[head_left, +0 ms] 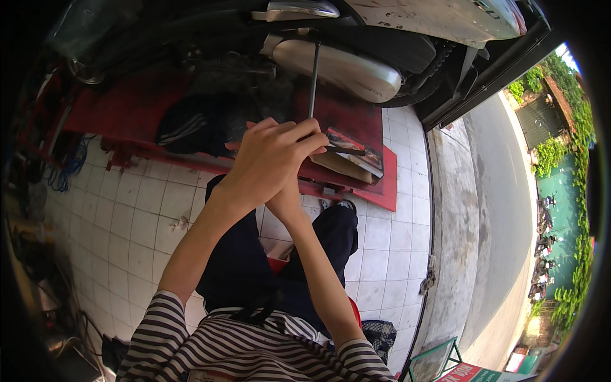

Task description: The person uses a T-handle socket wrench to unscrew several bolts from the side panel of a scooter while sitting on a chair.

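Stripy shirt [254, 350] cloth is closest, with two bare arms reaching up from it. The left hand [270, 156] sits on top, its fingers [304, 130] curled tight around a long metal tool [314, 83]. The right hand [284, 200] is tucked underneath, so I cannot tell how its fingers are. The tool's thin rod points up to the silver cover [344, 70] of a motorbike [426, 16]. A box [350, 167] lies on the red worktop [389, 188], just right of the hands.
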Action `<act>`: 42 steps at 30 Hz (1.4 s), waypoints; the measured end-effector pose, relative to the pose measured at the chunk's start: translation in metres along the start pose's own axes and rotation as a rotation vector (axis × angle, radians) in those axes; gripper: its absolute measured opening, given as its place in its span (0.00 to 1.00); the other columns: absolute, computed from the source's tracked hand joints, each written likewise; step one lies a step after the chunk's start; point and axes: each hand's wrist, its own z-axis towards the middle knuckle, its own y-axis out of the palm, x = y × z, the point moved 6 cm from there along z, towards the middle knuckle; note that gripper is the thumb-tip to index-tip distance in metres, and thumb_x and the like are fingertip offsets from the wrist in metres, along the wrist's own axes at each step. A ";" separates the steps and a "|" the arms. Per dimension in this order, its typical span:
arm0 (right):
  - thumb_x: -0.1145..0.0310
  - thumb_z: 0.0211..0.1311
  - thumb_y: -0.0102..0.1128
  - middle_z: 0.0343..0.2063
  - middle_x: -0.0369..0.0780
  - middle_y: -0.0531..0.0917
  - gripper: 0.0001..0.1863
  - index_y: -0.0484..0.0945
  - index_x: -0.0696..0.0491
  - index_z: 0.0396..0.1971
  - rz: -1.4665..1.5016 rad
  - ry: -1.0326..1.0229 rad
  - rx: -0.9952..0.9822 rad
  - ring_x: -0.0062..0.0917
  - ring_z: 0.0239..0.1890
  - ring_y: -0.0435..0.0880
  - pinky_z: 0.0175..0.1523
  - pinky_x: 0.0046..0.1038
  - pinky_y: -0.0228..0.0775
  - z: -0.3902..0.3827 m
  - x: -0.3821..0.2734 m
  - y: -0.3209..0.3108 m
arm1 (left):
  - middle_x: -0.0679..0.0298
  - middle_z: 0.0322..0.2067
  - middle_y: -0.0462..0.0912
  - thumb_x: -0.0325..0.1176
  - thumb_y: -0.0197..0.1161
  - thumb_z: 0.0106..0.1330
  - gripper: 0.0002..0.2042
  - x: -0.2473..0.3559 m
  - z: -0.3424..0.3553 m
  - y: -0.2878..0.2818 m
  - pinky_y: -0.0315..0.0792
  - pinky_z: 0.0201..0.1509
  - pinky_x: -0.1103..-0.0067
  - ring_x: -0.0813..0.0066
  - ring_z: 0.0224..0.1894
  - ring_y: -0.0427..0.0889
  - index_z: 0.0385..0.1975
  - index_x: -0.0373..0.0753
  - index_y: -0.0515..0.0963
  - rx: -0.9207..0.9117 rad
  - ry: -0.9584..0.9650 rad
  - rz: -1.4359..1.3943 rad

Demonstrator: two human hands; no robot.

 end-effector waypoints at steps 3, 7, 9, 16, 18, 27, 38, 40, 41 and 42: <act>0.78 0.67 0.55 0.50 0.46 0.79 0.25 0.63 0.59 0.62 -0.435 0.308 -0.378 0.32 0.52 0.80 0.54 0.30 0.71 -0.030 0.023 -0.018 | 0.68 0.39 0.80 0.31 0.63 0.58 0.06 0.001 0.002 -0.006 0.73 0.39 0.76 0.74 0.39 0.82 0.34 0.40 0.80 -0.046 0.078 0.108; 0.67 0.80 0.38 0.51 0.47 0.74 0.19 0.56 0.60 0.62 -0.211 0.294 0.555 0.28 0.42 0.84 0.50 0.30 0.73 -0.063 0.023 -0.093 | 0.69 0.43 0.79 0.31 0.65 0.56 0.07 0.006 0.006 -0.009 0.72 0.39 0.78 0.79 0.42 0.81 0.33 0.40 0.81 -0.082 0.258 0.270; 0.67 0.79 0.37 0.49 0.47 0.75 0.17 0.62 0.59 0.60 -0.490 0.126 0.602 0.33 0.45 0.81 0.56 0.34 0.69 -0.051 -0.022 -0.103 | 0.70 0.44 0.78 0.32 0.66 0.55 0.07 0.006 0.005 -0.005 0.73 0.39 0.79 0.80 0.42 0.80 0.33 0.41 0.80 -0.143 0.287 0.357; 0.78 0.70 0.50 0.27 0.45 0.78 0.05 0.71 0.59 0.42 -0.833 0.014 0.192 0.42 0.29 0.79 0.32 0.37 0.69 -0.023 -0.022 -0.075 | 0.73 0.41 0.74 0.36 0.66 0.62 0.07 0.023 0.017 -0.020 0.69 0.51 0.77 0.78 0.49 0.75 0.38 0.45 0.79 -0.034 0.432 0.471; 0.80 0.68 0.51 0.25 0.45 0.77 0.07 0.69 0.60 0.44 -0.618 0.081 0.210 0.41 0.27 0.79 0.30 0.36 0.69 -0.022 -0.015 -0.065 | 0.73 0.43 0.74 0.37 0.69 0.61 0.11 0.022 0.009 -0.031 0.68 0.56 0.75 0.75 0.52 0.72 0.41 0.44 0.78 0.276 0.411 0.481; 0.81 0.47 0.61 0.25 0.46 0.80 0.14 0.72 0.61 0.37 -0.603 -0.150 0.228 0.44 0.28 0.78 0.32 0.38 0.69 -0.006 -0.003 -0.025 | 0.70 0.32 0.82 0.36 0.73 0.54 0.18 -0.013 -0.001 -0.024 0.69 0.46 0.72 0.69 0.40 0.76 0.44 0.40 0.81 0.498 -0.046 0.008; 0.73 0.69 0.53 0.35 0.47 0.85 0.08 0.74 0.56 0.45 -0.631 0.093 -0.010 0.41 0.32 0.85 0.35 0.38 0.74 -0.003 -0.001 -0.083 | 0.75 0.32 0.82 0.30 0.64 0.53 0.21 0.010 0.007 -0.016 0.70 0.47 0.71 0.69 0.41 0.73 0.50 0.49 0.84 0.287 0.153 0.274; 0.67 0.79 0.40 0.37 0.43 0.85 0.13 0.68 0.57 0.53 -0.327 0.254 0.393 0.27 0.35 0.87 0.35 0.30 0.75 -0.012 -0.007 -0.122 | 0.76 0.33 0.83 0.31 0.65 0.56 0.19 0.008 0.007 -0.016 0.69 0.53 0.70 0.70 0.43 0.74 0.50 0.49 0.84 0.243 0.179 0.287; 0.67 0.79 0.40 0.37 0.43 0.85 0.13 0.70 0.58 0.51 -0.357 0.167 0.484 0.30 0.35 0.86 0.39 0.31 0.74 -0.009 -0.028 -0.130 | 0.76 0.33 0.83 0.31 0.65 0.56 0.19 0.007 0.007 -0.014 0.69 0.55 0.70 0.70 0.44 0.74 0.50 0.49 0.84 0.236 0.218 0.306; 0.67 0.79 0.40 0.36 0.43 0.85 0.13 0.71 0.59 0.49 -0.385 0.094 0.583 0.32 0.35 0.85 0.42 0.31 0.73 -0.012 -0.043 -0.133 | 0.76 0.33 0.83 0.31 0.65 0.57 0.19 0.007 0.004 -0.010 0.69 0.57 0.70 0.71 0.45 0.74 0.50 0.49 0.84 0.213 0.259 0.316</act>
